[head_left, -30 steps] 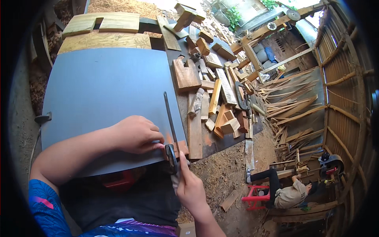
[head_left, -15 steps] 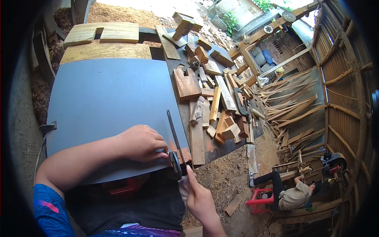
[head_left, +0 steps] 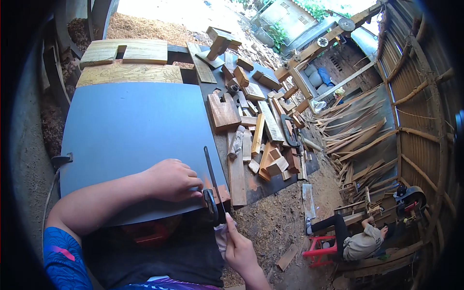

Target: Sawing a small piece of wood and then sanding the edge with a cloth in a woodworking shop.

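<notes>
Red stool (head_left: pixel 319 251) under seated co-worker (head_left: pixel 362 243)

I can see the right hand (head_left: pixel 240 247) at near right gripping a long thin dark tool (head_left: pixel 210 169) over a small reddish wood block (head_left: pixel 223 192), the left hand (head_left: pixel 174 180) just beside the black clamp (head_left: pixel 209 199), and wood offcuts (head_left: pixel 258 134) heaped farther right.

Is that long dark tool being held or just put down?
Held: the right hand grips the near end of the long dark tool, index finger stretched along it.
</notes>
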Available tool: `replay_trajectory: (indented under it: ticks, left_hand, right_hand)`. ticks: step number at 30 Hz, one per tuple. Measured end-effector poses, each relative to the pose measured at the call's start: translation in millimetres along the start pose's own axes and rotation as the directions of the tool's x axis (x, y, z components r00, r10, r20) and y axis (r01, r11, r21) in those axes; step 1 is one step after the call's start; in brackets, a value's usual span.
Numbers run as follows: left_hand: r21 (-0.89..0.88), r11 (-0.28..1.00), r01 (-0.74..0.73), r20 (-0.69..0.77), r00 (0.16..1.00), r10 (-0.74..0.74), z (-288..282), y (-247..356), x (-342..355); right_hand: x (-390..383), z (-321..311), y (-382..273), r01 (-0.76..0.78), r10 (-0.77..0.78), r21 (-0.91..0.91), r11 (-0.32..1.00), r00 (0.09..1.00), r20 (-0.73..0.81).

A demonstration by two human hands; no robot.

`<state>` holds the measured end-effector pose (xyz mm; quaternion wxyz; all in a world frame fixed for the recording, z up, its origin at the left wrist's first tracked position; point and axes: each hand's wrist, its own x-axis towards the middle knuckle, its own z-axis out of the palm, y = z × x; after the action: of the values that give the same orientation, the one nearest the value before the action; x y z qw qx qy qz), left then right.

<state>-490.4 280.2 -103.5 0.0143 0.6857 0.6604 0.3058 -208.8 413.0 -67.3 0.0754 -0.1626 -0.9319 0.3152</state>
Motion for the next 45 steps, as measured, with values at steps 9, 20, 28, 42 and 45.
replay_trajectory:
  ticks: [9, 20, 28, 42, 45]
  left_hand:
    - [0.049, 0.999, 0.023, 0.019, 1.0, -0.024, -5, -1, -7]
    - [0.056, 0.997, 0.055, 0.035, 0.998, -0.057, -2, 2, -5]
    - [0.019, 0.999, 0.028, 0.025, 0.999, -0.029, -2, -3, -5]
    - [-0.028, 0.998, 0.051, -0.002, 0.999, -0.051, -1, -8, -7]
    - [-0.025, 0.998, 0.051, 0.029, 0.998, -0.05, -2, -4, -5]
  right_hand:
    - [33, 31, -3, -0.008, 0.008, -0.005, 1.0, 0.999, -0.042]
    - [51, 44, 15, 0.1, -0.103, -0.036, 0.994, 0.989, -0.107]
    - [-19, 45, 26, 0.077, -0.076, 0.002, 0.997, 0.985, -0.154]
    - [-26, 65, 42, 0.122, -0.13, -0.048, 0.991, 0.97, -0.204]
    - [-34, 63, 44, 0.069, -0.075, -0.035, 0.997, 0.979, -0.192]
